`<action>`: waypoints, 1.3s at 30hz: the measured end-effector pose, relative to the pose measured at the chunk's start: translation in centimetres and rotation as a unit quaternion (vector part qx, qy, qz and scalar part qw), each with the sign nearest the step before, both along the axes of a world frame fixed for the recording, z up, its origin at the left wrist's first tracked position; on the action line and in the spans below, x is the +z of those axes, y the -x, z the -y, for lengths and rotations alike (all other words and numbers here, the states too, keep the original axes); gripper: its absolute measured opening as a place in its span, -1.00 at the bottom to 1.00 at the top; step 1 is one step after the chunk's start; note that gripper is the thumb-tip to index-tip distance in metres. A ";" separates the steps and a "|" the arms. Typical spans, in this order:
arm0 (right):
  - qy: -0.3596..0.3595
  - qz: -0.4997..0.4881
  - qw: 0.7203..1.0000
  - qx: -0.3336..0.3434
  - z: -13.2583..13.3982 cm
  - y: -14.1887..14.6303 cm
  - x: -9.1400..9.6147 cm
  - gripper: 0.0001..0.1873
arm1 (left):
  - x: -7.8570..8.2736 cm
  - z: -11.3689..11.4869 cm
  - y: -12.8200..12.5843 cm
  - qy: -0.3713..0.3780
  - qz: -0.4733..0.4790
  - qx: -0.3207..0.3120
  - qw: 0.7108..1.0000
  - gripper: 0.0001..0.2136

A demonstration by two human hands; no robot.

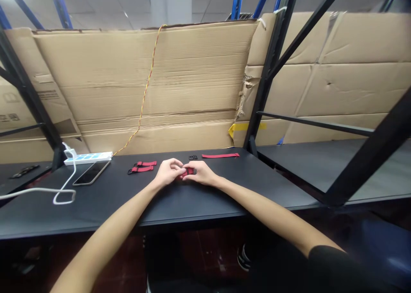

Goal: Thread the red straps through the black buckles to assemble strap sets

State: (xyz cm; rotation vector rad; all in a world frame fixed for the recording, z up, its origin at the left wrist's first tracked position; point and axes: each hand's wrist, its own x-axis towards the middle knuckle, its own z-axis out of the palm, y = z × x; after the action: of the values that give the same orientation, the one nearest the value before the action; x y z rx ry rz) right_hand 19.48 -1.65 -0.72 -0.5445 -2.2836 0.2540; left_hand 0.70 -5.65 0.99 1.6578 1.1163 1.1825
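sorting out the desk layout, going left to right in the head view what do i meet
Smartphone, two red straps with black buckles, left hand, right hand, black metal rack upright

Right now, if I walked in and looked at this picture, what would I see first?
You'd probably notice the left hand and right hand first, pinching a small red strap at the middle of the black table. Behind them, big cardboard sheets stand tall, with a twisted yellow-and-red wire running down to a white power strip.
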 end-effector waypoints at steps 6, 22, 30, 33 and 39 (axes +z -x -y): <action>-0.009 0.019 1.000 0.013 0.0 0.0 -0.1 -0.63 | -0.2 0.0 -0.1 -0.037 -0.024 -0.004 0.999 -0.70; 0.379 -0.190 0.896 0.134 0.1 0.2 0.6 -0.57 | -0.4 -0.9 0.6 -0.051 0.059 0.041 0.996 -0.64; 0.439 -0.181 0.865 0.160 0.2 -0.2 0.6 -0.58 | -0.6 -0.8 0.4 -0.037 0.061 0.026 0.997 -0.63; 0.451 -0.165 0.861 0.170 0.5 -0.1 0.9 -0.59 | -0.5 -0.7 0.3 -0.038 0.049 0.038 0.997 -0.64; 0.473 -0.207 0.847 0.125 -0.5 0.0 0.1 -0.58 | -0.1 -0.1 0.2 -0.149 -0.104 0.053 0.982 -0.66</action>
State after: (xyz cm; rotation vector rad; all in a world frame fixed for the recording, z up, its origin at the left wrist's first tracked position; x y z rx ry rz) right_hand 19.51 -1.16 -0.63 -0.5787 -1.6711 1.5190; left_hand 0.47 -5.50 0.85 2.0095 1.2139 1.3189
